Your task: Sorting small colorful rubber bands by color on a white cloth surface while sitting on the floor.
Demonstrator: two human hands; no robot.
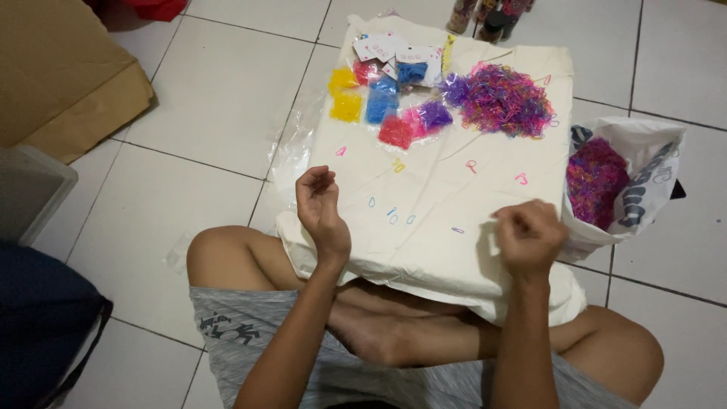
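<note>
I sit cross-legged on the floor with a cream pillow (432, 250) across my lap. My left hand (321, 208) hovers over its near left edge, fingers curled together; what they pinch is too small to see. My right hand (530, 236) is closed in a fist over the near right edge, and whether it holds anything is hidden. Single small rubber bands (391, 214) lie scattered on the cloth between my hands. Farther off sit small bags of sorted bands (382, 106) in yellow, blue, pink and purple, beside a loose mixed pile (503, 100).
A white plastic bag (636, 182) full of mixed bands stands open at the right. Cardboard (60, 76) lies at the top left, with a grey bin (30, 189) below it. Clear plastic wrap (291, 148) lies left of the pillow. Dark jars (488, 19) stand at the top.
</note>
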